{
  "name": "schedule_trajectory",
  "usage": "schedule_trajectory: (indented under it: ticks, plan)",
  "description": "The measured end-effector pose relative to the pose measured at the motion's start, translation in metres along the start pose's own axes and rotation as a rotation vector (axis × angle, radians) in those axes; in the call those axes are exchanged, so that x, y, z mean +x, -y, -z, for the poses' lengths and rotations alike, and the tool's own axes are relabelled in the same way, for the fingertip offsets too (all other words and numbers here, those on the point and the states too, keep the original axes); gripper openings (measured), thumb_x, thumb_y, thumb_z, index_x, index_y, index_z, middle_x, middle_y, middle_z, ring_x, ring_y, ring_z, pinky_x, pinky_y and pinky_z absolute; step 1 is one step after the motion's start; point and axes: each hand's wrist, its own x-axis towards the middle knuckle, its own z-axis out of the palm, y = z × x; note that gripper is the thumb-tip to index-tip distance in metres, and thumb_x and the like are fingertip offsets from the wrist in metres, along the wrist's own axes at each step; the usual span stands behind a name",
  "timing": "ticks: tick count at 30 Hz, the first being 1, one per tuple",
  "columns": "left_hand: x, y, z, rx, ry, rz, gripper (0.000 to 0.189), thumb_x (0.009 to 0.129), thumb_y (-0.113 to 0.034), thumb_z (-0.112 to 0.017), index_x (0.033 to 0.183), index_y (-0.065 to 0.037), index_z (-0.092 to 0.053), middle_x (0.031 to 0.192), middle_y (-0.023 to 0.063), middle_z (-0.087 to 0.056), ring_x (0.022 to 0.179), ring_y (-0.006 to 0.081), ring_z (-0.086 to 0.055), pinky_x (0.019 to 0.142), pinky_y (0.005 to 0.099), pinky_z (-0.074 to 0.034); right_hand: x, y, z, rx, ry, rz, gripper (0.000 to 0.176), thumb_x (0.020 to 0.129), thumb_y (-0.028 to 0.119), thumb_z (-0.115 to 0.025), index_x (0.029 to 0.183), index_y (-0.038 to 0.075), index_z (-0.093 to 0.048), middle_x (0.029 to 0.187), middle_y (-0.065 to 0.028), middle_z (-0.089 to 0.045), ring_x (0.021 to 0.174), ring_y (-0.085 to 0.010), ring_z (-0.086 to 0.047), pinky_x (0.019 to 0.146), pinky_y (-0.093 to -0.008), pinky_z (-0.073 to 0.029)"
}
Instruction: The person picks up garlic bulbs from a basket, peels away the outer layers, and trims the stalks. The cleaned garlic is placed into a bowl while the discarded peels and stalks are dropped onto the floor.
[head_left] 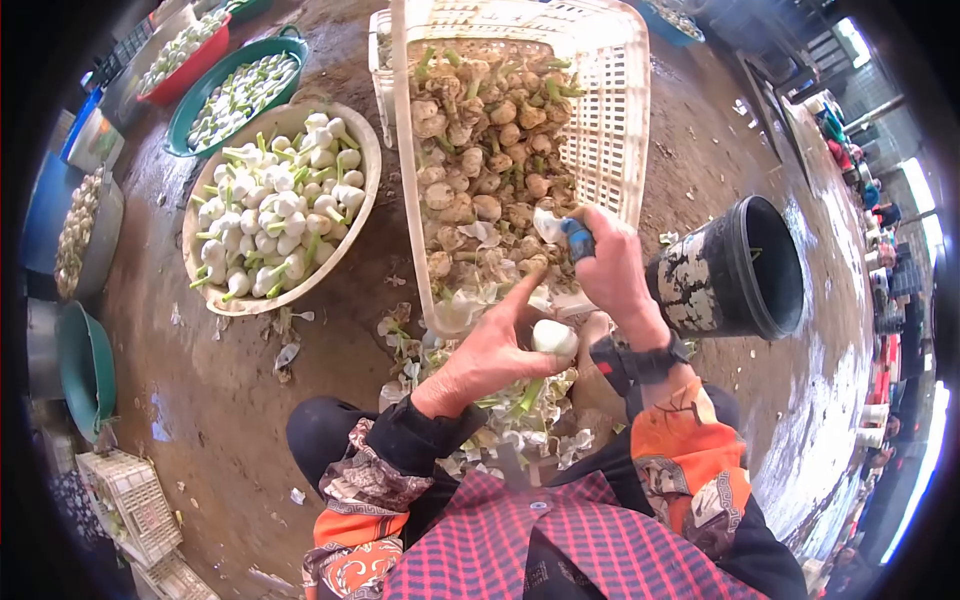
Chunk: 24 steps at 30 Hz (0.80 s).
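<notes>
While cradling the white bulb (pixel 554 340) in the left hand (pixel 490 355), press only as firmly as needed to prevent rolling. Held at the thumb side of that hand, above a green stem (pixel 531 394) hanging toward the lap. Note the right hand (pixel 612 265), curled just beyond the bulb and to its right, with a blue wrap (pixel 577 240) on one digit and a flake of skin (pixel 548 226) right at the tips; pinched or merely close, hard to tell. Apparently stripping loose skin, so best to lift an edge, draw away from the bulb and avoid digging into the flesh. Turn a little with the left thumb between pulls. Better to let scraps fall among the peelings (pixel 398 352) beside and below the left hand. Keep the right wrist clear of the bucket (pixel 690 290) just outside. For a guide to finish, look left of the left hand, to the white bulbs (pixel 280 205) in the bowl (pixel 364 215). Beyond both hands, leave the brown bulbs (pixel 500 115) in the crate (pixel 608 120) undisturbed meanwhile.
</notes>
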Motion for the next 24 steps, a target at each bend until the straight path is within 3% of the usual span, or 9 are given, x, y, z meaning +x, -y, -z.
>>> schedule_trajectory:
  ticks: [2,5,8,10,12,15,19,22,24]
  plan:
    - [0.0,0.004,0.001,-0.102,-0.027,-0.004,0.082,0.073,-0.003,-0.068,0.141,0.001,-0.022,0.108,0.0126,-0.059,0.094,0.0157,-0.059,0.084,0.0273,-0.047,-0.004,-0.032,-0.03,0.22,0.222,-0.21,0.036,0.078,0.013,-0.051,0.113,0.004,-0.056,0.095,-0.016,-0.062,0.088,-0.0286,-0.06,0.079,-0.0368,-0.047]
    - [0.002,0.006,0.005,-0.193,-0.111,0.037,0.068,0.076,-0.003,-0.065,0.136,0.001,-0.034,0.104,0.0114,-0.06,0.093,0.0155,-0.059,0.082,0.027,-0.048,-0.079,-0.067,-0.076,-0.241,0.672,-0.011,0.047,0.084,0.032,-0.043,0.123,0.005,-0.051,0.103,-0.0145,-0.063,0.093,-0.0259,-0.061,0.084,-0.0361,-0.047]
    - [0.0,0.02,0.004,-0.451,-0.203,0.144,0.037,0.085,-0.011,-0.055,0.12,0.002,-0.05,0.099,0.0099,-0.061,0.086,0.0178,-0.061,0.073,0.0297,-0.052,-0.043,-0.003,-0.046,-0.488,1.032,-0.209,0.036,0.078,0.024,-0.055,0.108,0.006,-0.06,0.096,-0.0173,-0.065,0.086,-0.0302,-0.064,0.078,-0.0394,-0.051]
    - [0.003,0.03,0.01,-0.693,-0.217,0.224,0.03,0.088,-0.011,-0.05,0.115,0.002,-0.052,0.099,0.0105,-0.061,0.083,0.0211,-0.063,0.067,0.0327,-0.054,-0.017,-0.038,-0.049,-0.464,0.75,-0.241,0.026,0.072,0.012,-0.059,0.097,0.006,-0.063,0.091,-0.018,-0.065,0.082,-0.0362,-0.063,0.073,-0.0404,-0.052]
    - [0.007,0.029,0.008,-0.598,-0.342,0.264,0.026,0.089,-0.01,-0.046,0.111,0.003,-0.054,0.097,0.0109,-0.06,0.081,0.0223,-0.062,0.063,0.0347,-0.054,0.013,-0.059,-0.044,-0.237,0.463,-0.248,0.026,0.072,0.01,-0.057,0.097,0.005,-0.062,0.093,-0.0184,-0.065,0.086,-0.037,-0.062,0.077,-0.0407,-0.05]
    - [0.012,0.022,0.007,-0.597,-0.451,0.287,0.026,0.085,-0.001,-0.046,0.11,0.004,-0.054,0.097,0.0102,-0.059,0.081,0.0226,-0.062,0.065,0.0356,-0.054,0.05,-0.121,-0.091,-0.183,0.25,-0.35,0.031,0.072,0.01,-0.057,0.102,0.004,-0.06,0.092,-0.0208,-0.064,0.088,-0.0365,-0.061,0.08,-0.0408,-0.048]
    - [0.017,0.036,0.011,-0.611,-0.469,0.263,0.033,0.079,0.007,-0.048,0.112,0.003,-0.053,0.097,0.0093,-0.059,0.082,0.0225,-0.062,0.066,0.0343,-0.055,0.058,-0.148,-0.149,-0.126,0.176,-0.361,0.031,0.073,0.009,-0.057,0.103,0.003,-0.057,0.1,-0.0225,-0.059,0.095,-0.0376,-0.057,0.082,-0.0435,-0.046]
    - [0.018,0.039,0.013,-0.577,-0.489,0.289,0.033,0.08,0.007,-0.048,0.112,0.003,-0.053,0.098,0.0097,-0.059,0.081,0.0216,-0.062,0.065,0.0329,-0.055,0.055,-0.138,-0.148,-0.21,0.171,-0.399,0.027,0.072,0.006,-0.057,0.098,0.004,-0.056,0.107,-0.0215,-0.054,0.099,-0.04,-0.054,0.082,-0.0456,-0.045]
    - [0.019,0.039,0.013,-0.581,-0.497,0.292,0.027,0.083,0.002,-0.05,0.11,0.003,-0.054,0.096,0.0102,-0.06,0.08,0.0207,-0.062,0.062,0.0319,-0.055,0.054,-0.14,-0.143,-0.122,0.172,-0.391,0.028,0.071,0.004,-0.057,0.098,0.004,-0.056,0.102,-0.0213,-0.055,0.095,-0.0396,-0.054,0.082,-0.0439,-0.045]
